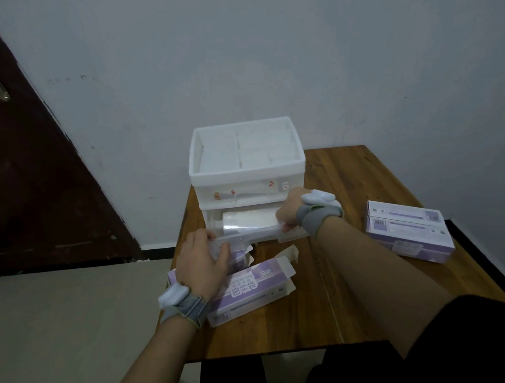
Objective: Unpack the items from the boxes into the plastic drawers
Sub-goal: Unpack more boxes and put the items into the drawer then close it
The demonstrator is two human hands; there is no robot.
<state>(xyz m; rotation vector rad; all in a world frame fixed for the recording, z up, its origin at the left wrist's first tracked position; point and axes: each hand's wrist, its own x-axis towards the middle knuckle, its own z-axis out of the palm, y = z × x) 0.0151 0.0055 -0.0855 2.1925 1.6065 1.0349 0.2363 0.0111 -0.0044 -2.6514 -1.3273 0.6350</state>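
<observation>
Head view: both hands hold a clear bag pack (248,237), long axis running 9 to 3 o'clock, just over the open bottom drawer (217,216) at 12. Left hand (201,263) pinches its left end, right hand (290,211) (nearer the drawer) the other. Emptied box (250,291) lies on the table (358,288) at 6.

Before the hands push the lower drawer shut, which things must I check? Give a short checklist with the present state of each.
1. Lower drawer pulled out: ok.
2. Roll of bags lies fully inside the drawer: cannot tell, its near edge is blurred.
3. Left hand on the drawer's front left: ok.
4. Right hand at the front right corner: ok, the exact grip is hidden.
5. Opened purple box clear of the drawer's path: ok, it lies nearer on the table.
6. Two shut boxes waiting at the right: ok.
</observation>
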